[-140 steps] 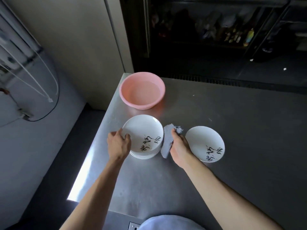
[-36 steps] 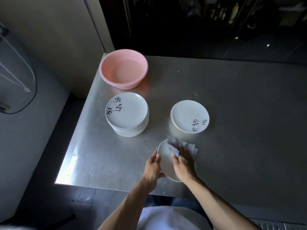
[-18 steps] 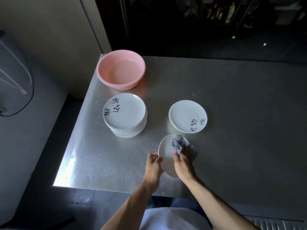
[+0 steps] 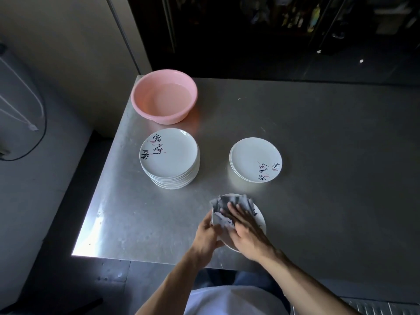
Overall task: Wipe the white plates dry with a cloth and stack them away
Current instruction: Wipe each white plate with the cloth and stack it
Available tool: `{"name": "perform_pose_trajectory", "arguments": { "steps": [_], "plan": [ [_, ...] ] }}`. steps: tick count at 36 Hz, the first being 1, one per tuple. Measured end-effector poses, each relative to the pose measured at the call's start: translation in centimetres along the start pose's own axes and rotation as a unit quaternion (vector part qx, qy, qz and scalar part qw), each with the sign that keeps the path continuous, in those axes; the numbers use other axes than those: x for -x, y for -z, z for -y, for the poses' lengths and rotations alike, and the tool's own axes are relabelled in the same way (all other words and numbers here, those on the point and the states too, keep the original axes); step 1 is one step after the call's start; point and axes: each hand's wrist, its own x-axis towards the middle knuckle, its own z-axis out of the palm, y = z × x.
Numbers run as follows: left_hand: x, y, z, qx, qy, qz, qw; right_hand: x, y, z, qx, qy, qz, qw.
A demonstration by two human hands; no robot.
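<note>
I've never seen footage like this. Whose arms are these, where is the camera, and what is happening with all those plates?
There is no machine here. A person wears a camera on the head, so you look down at their own arms. The left hand grips a white plate by its edge, and the right hand presses a grey cloth onto it with flat fingers. On the steel table stand a tall stack of plates, a shorter stack and a pink basin.
</note>
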Motion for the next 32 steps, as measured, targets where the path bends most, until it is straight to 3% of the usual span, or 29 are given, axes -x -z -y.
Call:
{"name": "perform_pose_trajectory", "arguments": {
  "steps": [5, 9, 12, 15, 17, 19, 21, 25, 27, 29, 32],
  "plan": [
    [-0.5, -0.2, 0.9, 0.041, 0.001, -0.049, 0.998, -1.8, 0.3, 1.0, -0.034, -0.275, -0.024, 0.96],
    [-1.0, -0.1, 1.3, 0.052, 0.022, -0.118, 0.991, -2.1, 1.1, 3.0, -0.266, -0.224, -0.043, 0.937],
    [-1.2, 0.4, 0.7, 0.019, 0.029, -0.135, 0.99, -0.7, 1.4, 3.9, -0.357, -0.168, 0.016, 0.919],
    [-0.6, 0.1, 0.6, 0.024, 0.03, -0.122, 0.992, -0.9, 1.2, 3.1, -0.29, -0.129, 0.006, 0.948],
    [-0.3, -0.1, 0.8, 0.034, 0.026, -0.117, 0.992, -1.7, 0.5, 2.0, -0.143, -0.144, 0.002, 0.979],
    [-0.1, -0.2, 0.7, 0.046, 0.022, -0.107, 0.993, -2.1, 0.4, 1.4, -0.048, -0.255, 0.008, 0.966],
    [-0.1, -0.1, 0.4, 0.036, 0.013, -0.083, 0.996, -1.9, 0.5, 1.6, -0.062, -0.297, -0.014, 0.953],
    [0.1, -0.1, 0.2, -0.029, -0.01, -0.024, 0.999, -0.7, -0.2, 1.9, -0.171, -0.091, -0.001, 0.981],
    [0.2, 0.0, 0.5, -0.034, -0.008, -0.024, 0.999, -0.4, -0.5, 1.3, -0.154, -0.035, 0.031, 0.987],
    [0.0, 0.3, 0.8, -0.023, -0.011, -0.031, 0.999, -0.6, -0.7, 0.6, -0.078, -0.1, 0.031, 0.991],
    [-0.1, -0.1, 1.1, 0.032, -0.012, -0.054, 0.998, -1.4, -0.2, 0.7, 0.103, -0.266, 0.02, 0.958]
  ]
}}
